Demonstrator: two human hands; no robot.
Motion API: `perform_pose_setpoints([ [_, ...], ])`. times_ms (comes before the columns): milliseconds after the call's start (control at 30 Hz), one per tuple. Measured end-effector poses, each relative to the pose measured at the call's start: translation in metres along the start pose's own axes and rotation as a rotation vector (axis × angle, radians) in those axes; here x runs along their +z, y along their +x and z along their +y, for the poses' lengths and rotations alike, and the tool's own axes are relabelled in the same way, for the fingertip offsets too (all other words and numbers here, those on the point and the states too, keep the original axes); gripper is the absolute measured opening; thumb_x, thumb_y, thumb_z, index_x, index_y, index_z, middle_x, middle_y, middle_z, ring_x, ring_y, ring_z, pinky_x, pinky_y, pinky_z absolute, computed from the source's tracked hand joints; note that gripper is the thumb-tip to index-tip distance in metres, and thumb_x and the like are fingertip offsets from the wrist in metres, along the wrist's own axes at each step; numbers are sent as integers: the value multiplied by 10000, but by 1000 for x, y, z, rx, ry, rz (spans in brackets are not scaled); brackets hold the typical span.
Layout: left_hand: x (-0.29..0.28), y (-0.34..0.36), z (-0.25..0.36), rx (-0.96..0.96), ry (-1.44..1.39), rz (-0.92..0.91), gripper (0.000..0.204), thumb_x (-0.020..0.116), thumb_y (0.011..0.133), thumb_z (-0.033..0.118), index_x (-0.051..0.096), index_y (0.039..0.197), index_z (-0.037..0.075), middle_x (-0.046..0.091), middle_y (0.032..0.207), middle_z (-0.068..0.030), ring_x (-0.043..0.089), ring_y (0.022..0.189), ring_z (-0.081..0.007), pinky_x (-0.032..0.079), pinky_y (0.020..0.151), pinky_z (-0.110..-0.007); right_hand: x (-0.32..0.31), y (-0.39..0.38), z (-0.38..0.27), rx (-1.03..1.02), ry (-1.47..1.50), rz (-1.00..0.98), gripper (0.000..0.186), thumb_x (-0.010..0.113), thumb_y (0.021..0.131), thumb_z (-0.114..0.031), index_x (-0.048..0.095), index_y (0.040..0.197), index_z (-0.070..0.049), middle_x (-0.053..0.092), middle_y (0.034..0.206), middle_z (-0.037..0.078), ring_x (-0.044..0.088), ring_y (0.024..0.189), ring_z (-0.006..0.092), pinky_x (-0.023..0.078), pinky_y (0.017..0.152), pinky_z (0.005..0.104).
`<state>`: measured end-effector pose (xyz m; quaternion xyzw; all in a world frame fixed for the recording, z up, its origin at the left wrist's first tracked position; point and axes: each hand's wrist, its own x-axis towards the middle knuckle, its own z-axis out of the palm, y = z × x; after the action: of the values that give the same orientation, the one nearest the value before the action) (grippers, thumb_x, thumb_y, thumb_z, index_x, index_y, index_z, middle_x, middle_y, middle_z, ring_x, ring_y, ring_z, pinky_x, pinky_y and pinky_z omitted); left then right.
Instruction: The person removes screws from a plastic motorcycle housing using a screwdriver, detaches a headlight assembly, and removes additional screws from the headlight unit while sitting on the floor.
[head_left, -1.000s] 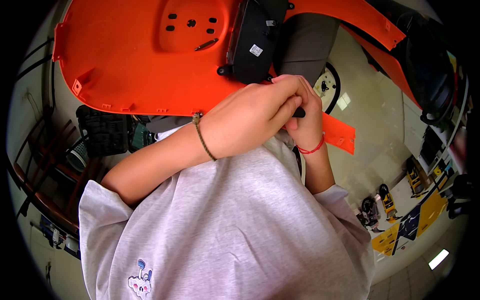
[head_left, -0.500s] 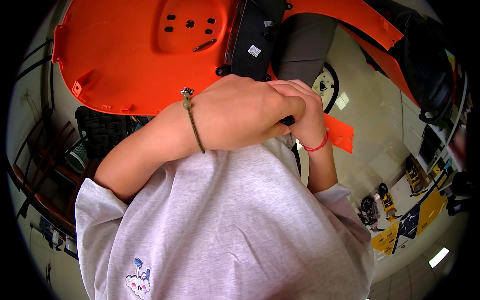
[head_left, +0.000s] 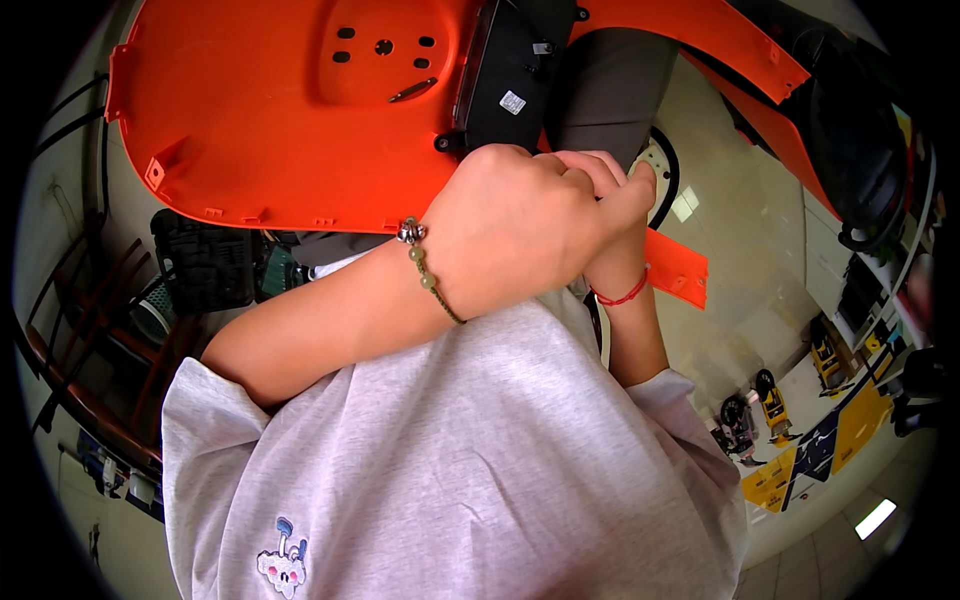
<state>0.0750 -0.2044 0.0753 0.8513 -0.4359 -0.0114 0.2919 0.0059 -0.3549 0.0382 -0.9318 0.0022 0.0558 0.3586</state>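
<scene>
My left hand (head_left: 520,215), with a green beaded bracelet at the wrist, lies across my right hand (head_left: 610,205), which has a red cord bracelet. Both sit against the near edge of a large orange plastic panel (head_left: 250,150), just below a black box (head_left: 510,85). The left fingers curl down out of sight, its thumb pointing over the right hand. Several right fingers show curled behind the left knuckles. Whatever the two hands grip is hidden beneath them. On the panel's recess rests a small slim dark metal piece (head_left: 413,90).
A narrow orange strip (head_left: 680,268) juts out right of my right wrist. Beyond it a curved orange part (head_left: 740,55) runs toward dark covers. A grey padded surface (head_left: 610,90) lies beside the box. At left stand an open black tool case (head_left: 200,260) and brown chairs (head_left: 80,330).
My left hand has shifted right, farther over the right hand, and its thumb now stretches outward. The dark object glimpsed between the hands is no longer visible. More of the tool case shows.
</scene>
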Motion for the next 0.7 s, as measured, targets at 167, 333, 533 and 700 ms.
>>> perform_pose_setpoints([
  [167, -13, -2, -2, 34, -83, -247, 250, 675, 789, 230, 582, 957, 70, 546, 576, -23, 601, 506, -164, 457, 435, -304, -8, 2, 5, -133, 66, -17, 287, 711, 718, -105, 668, 998, -58, 703, 981, 63, 662, 904, 279, 540, 778, 342],
  [333, -11, -5, -1, -146, -157, -262, 292, 716, 799, 313, 600, 918, 74, 582, 634, -42, 607, 520, -175, 458, 441, -328, -5, 2, 3, -99, 139, 6, 265, 721, 715, -103, 664, 969, -50, 686, 1020, 65, 663, 892, 274, 541, 780, 353],
  [533, -7, -5, -6, -31, -44, -41, 258, 689, 846, 354, 616, 819, 108, 635, 660, -45, 627, 532, -174, 456, 436, -325, 2, -4, -8, 65, 170, 75, 229, 699, 745, -77, 671, 972, -59, 661, 992, 72, 636, 878, 281, 526, 783, 373],
  [700, -11, -6, 2, -222, -78, -220, 217, 659, 876, 308, 597, 916, 104, 589, 555, -45, 606, 488, -212, 453, 422, -344, 0, -2, -7, -57, 67, 83, 283, 680, 729, -32, 669, 1010, -58, 672, 1007, 75, 640, 929, 280, 521, 806, 374],
])
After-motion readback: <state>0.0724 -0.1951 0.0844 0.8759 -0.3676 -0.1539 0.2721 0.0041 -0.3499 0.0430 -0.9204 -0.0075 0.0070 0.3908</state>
